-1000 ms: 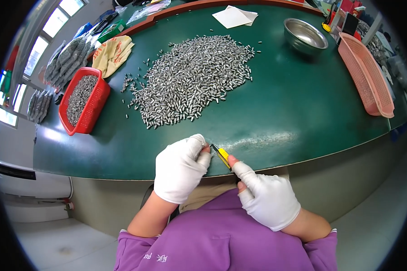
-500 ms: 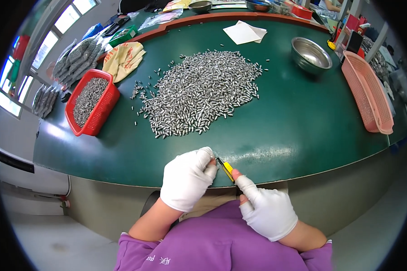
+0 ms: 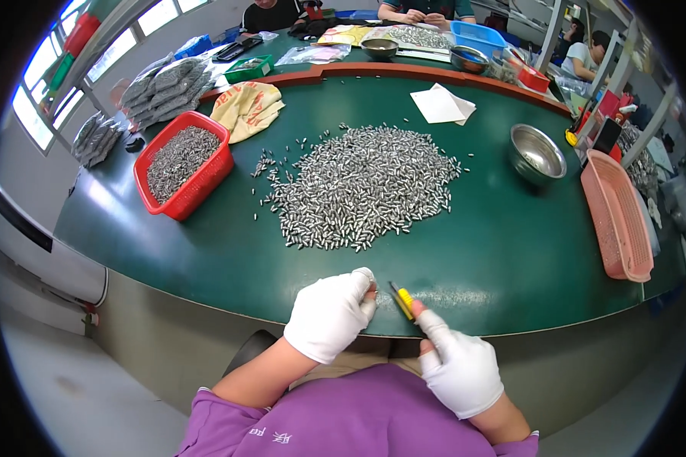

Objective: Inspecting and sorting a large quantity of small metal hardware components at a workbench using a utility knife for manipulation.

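Your L hand (image 3: 329, 314) is curled near the front of the green table (image 3: 495, 236), tips bunched (can't tell if they meet or pinch a small pc), while your R hand (image 3: 463, 373) grips the yellow tool (image 3: 405, 298), its dark tip aimed twd the L hand but apart from it. If that tip slips, it could jab bare skin, bc the white glove (image 3: 318, 324) doesn't cover every fingertip, & a loose grip could drop the tool off the edge. The pile of metal pcs (image 3: 370, 186) lies mid-table beyond both hands, so a careless fwd sweep could scatter it.
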The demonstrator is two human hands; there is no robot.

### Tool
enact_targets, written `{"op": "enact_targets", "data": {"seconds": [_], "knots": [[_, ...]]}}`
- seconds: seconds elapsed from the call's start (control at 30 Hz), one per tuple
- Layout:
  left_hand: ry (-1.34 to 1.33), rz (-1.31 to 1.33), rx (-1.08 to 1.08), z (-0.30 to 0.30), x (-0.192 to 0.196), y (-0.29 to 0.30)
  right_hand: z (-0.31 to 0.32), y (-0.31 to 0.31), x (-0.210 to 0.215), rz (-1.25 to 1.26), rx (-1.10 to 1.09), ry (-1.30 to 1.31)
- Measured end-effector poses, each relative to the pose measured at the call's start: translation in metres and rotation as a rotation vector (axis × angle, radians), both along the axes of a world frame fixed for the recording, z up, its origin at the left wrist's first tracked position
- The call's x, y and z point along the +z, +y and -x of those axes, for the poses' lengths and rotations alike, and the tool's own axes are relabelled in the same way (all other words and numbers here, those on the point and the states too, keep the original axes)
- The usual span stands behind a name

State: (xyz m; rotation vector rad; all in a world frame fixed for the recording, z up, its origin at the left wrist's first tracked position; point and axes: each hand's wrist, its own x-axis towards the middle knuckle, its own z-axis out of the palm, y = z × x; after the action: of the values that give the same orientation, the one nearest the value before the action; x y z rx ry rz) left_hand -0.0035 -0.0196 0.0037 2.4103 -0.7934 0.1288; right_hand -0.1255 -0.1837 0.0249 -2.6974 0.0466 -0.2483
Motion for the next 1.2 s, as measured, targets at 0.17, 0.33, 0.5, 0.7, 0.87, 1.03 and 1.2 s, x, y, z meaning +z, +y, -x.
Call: {"op": "enact_targets", "data": {"seconds": [0.17, 0.33, 0.5, 0.7, 0.87, 1.03, 1.2], "knots": [[0.121, 0.038, 0.006, -0.002, 0.003, 0.007, -0.011, -0.050, -0.010, 0.158, -0.348, -0.226], [0.841, 0.460, -0.092, -0.002, 0.019, 0.014, -0.027, -0.080, -0.034, 0.284, -0.429, -0.241], [1.059, 0.780, -0.248, 0.010, 0.003, 0.006, -0.034, -0.033, -0.019, -0.187, 0.079, -0.498], [1.427, 1.011, -0.295, 0.015, 0.008, 0.000, -0.047, -0.001, -0.014, -0.316, 0.312, -0.619], [1.533, 1.145, -0.386, 0.017, 0.000, -0.005, -0.045, 0.000, -0.021, -0.456, 0.213, -0.605], [1.593, 1.251, -0.514, 0.014, -0.014, -0.012, -0.048, -0.002, -0.024, -0.404, 0.167, -0.643], [1.704, 1.254, -0.514, 0.009, -0.015, -0.010, -0.054, -0.004, -0.027, -0.320, 0.186, -0.648]]}}
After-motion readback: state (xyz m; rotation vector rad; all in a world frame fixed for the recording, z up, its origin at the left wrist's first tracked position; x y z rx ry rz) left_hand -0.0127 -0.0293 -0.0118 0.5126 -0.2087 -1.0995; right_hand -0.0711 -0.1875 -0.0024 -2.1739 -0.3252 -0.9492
